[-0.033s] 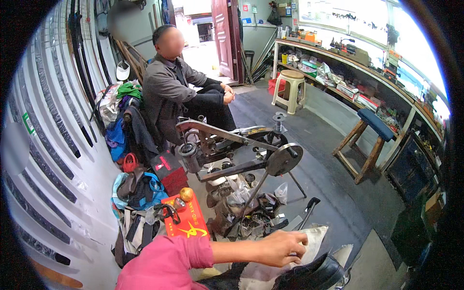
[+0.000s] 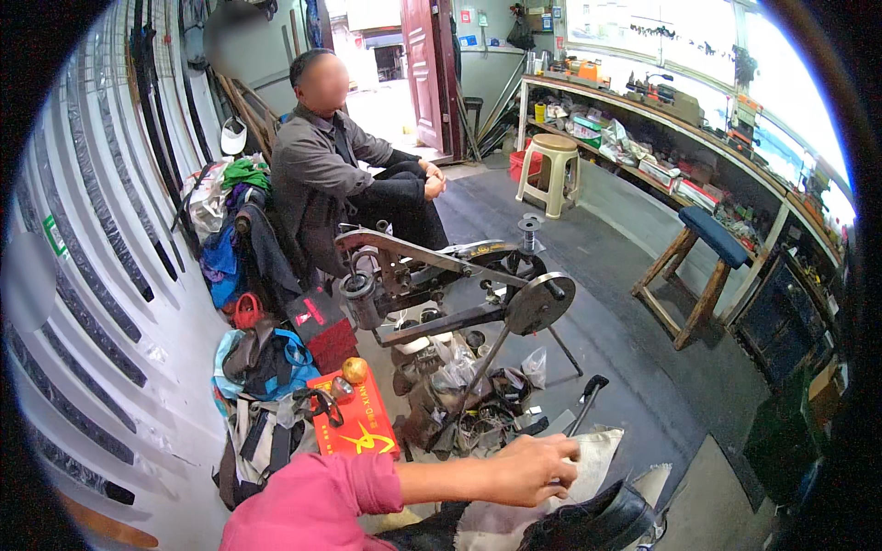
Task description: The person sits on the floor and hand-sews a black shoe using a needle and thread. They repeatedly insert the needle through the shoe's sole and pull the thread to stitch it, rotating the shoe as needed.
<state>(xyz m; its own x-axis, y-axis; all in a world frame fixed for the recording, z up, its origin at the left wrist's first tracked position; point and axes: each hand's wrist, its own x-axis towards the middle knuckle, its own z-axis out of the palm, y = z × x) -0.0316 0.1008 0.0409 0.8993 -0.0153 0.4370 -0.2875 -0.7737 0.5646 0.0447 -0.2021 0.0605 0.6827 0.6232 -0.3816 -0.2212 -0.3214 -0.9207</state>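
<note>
From the lower left my pink-sleeved left arm reaches across, and my left hand [image 2: 535, 470] hovers over my lap with its fingers curled in. What its fingertips hold, if anything, is too small to make out. Just below and right of them lies a black shoe [image 2: 616, 516], its laces partly showing, cut off by the lower edge. A whitish cloth [image 2: 599, 452] is spread under the shoe and behind the hand. My right hand does not show.
Ahead stands a hand-cranked metal sewing machine [image 2: 542, 303], with bags and scraps beneath. A red box [image 2: 354, 433] carries a yellow round object [image 2: 355, 370]. A person [image 2: 317, 174] sits beyond. Stools [image 2: 556, 147] and a cluttered workbench [image 2: 588, 96] are at right.
My left hand has shifted very slightly left, its fingers still curled. The black shoe has turned a little, so more of its laced top shows.
</note>
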